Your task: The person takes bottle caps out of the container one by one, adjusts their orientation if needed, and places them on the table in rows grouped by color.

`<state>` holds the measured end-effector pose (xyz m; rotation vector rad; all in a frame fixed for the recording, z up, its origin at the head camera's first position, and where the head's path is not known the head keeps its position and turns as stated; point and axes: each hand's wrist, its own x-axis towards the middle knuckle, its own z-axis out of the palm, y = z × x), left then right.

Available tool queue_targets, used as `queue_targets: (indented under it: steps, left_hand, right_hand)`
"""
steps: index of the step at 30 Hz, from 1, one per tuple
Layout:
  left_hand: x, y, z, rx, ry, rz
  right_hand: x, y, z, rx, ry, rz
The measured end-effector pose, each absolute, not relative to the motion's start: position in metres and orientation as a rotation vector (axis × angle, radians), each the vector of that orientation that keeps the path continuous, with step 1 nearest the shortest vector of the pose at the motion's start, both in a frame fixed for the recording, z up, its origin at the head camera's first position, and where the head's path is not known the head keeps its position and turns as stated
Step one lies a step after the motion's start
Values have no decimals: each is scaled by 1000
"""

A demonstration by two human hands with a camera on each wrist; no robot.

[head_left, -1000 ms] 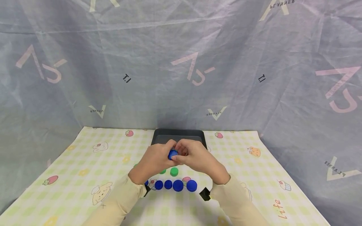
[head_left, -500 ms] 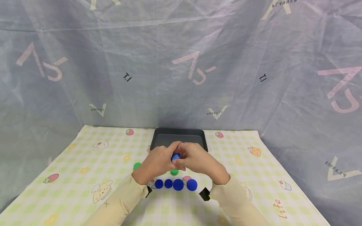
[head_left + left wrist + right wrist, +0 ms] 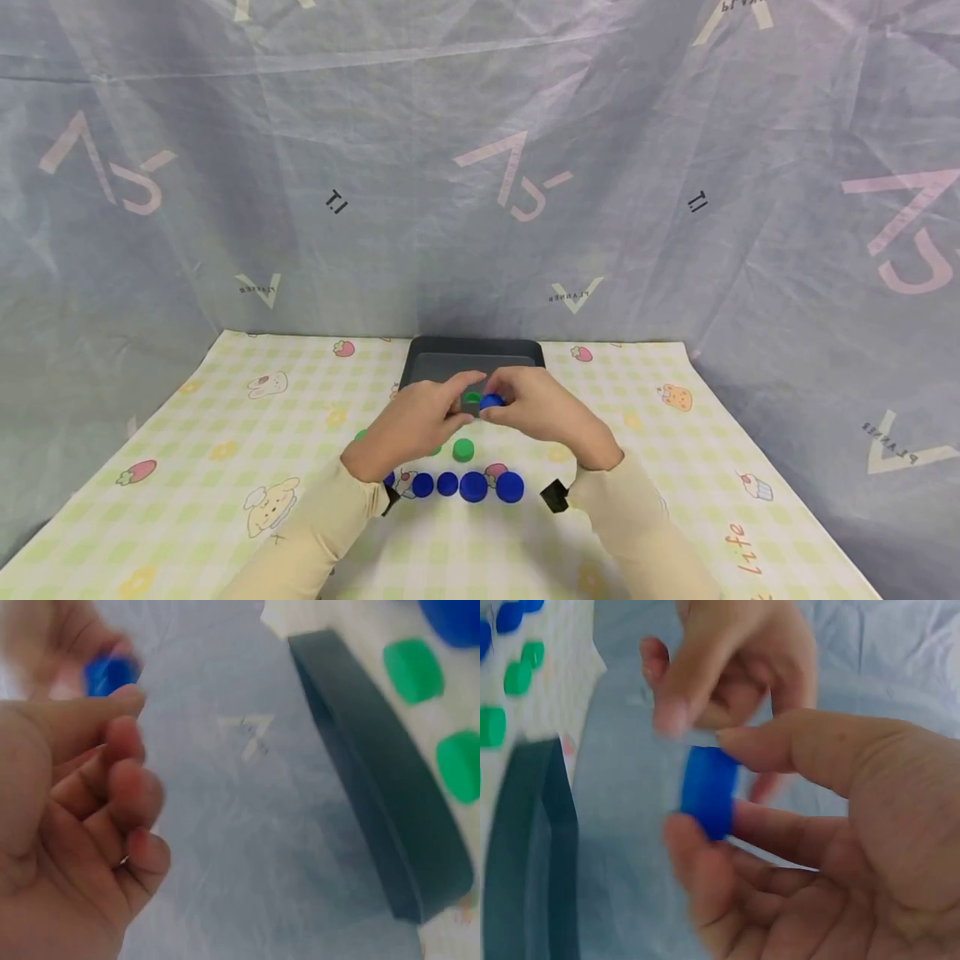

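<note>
My right hand (image 3: 547,408) pinches a small blue round cap (image 3: 491,402) between thumb and fingers, just in front of the dark tray (image 3: 476,344). In the right wrist view that blue cap (image 3: 709,791) shows side-on, like a short cylinder. My left hand (image 3: 412,421) is close beside it, thumb and index finger spread apart with nothing between them. In the left wrist view the other fingers of my left hand (image 3: 82,802) are loosely bent. Through the gap between my hands a green piece (image 3: 472,398) shows at the tray.
Several blue caps (image 3: 473,487) lie in a row on the checked tablecloth nearer to me. Between that row and the tray are green caps (image 3: 463,450), some partly hidden by my left forearm. A grey curtain (image 3: 480,208) hangs behind the table.
Earlier both hands were together around the blue cap. Now they have parted: my right hand carries the cap slightly right, and my left hand has let go.
</note>
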<state>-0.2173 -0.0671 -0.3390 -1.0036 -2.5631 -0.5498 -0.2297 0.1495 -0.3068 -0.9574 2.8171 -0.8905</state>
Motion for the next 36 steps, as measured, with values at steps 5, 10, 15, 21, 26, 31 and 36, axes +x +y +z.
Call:
queue_targets:
  steps: [5,10,15,21,26,31,36]
  left_hand:
    - [-220,-83,-325,-868,-2617,-529]
    - [-221,-96,-316,-780,-2662,-532]
    - [-225,-103,-316,-732,-2725,-559]
    - [-234,-109,-322,-674,-2831,-536]
    - [-238,-113,-323,-660,-2885,-585]
    - [-239,-119,-320,-615,-2911,-634]
    - [-240,-124,-321,-612,-2906,-650]
  right_hand:
    - [-238,177,-307,-827,2660,-617]
    - [-245,189,-317,-673,2561,-472]
    - [-252,185,-338,-486,2504,-493]
    - [-259,179,-362,-320,2432,-510]
    - [-264,178,-371,-266,2426,-495]
    - [-265,177,-373,-267,2439,-452]
    - [-264,175,-374,-247,2453,-431]
